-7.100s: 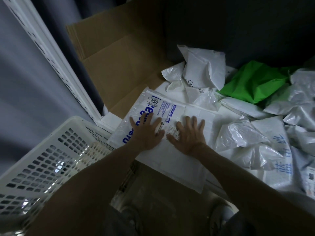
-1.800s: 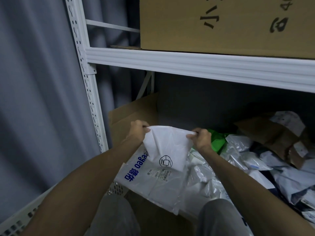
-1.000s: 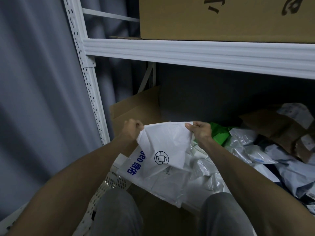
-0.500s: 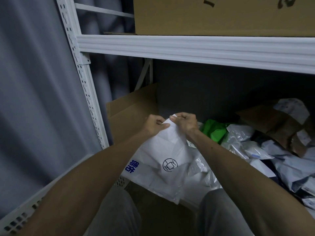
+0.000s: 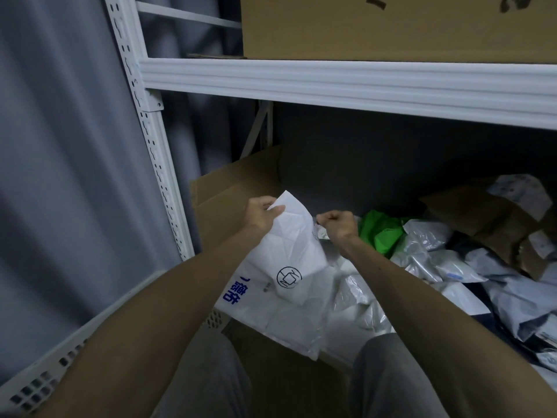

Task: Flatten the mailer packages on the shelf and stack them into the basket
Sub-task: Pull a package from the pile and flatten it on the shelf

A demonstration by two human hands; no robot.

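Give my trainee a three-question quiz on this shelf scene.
1. True or false: the left hand grips the white mailer.
2. What colour is the bag beside the right hand? A red, B green, C yellow.
3. Fill in: the cardboard box stands on the ___ shelf.
Key: 1 true; 2 B; 3 upper.

White mailer (image 5: 294, 248) w/ round logo, creased, upright; blue-print mailer (image 5: 256, 310) flat beneath.
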